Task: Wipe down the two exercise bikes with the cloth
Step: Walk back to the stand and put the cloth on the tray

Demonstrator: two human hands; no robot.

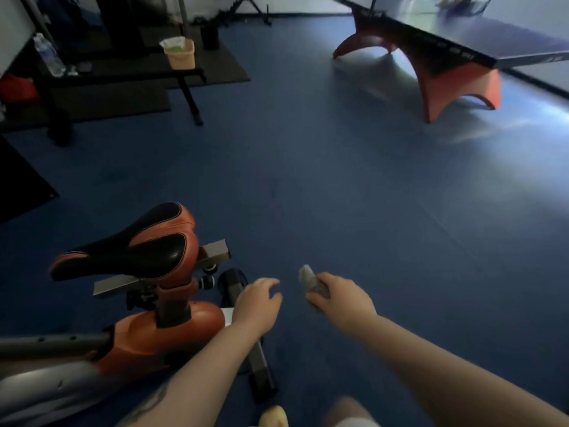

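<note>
An orange and black exercise bike stands at the lower left, its black and orange saddle raised on a post. My right hand grips a small bunched grey cloth, held above the blue floor to the right of the bike. My left hand hovers with loosely curled fingers over the bike's rear base bar, holding nothing. Only one bike is in view.
A blue table tennis table on orange legs stands at the upper right. At the upper left are a black bench with a water bottle, a beige bin, and dark floor mats. Blue floor stretches between them.
</note>
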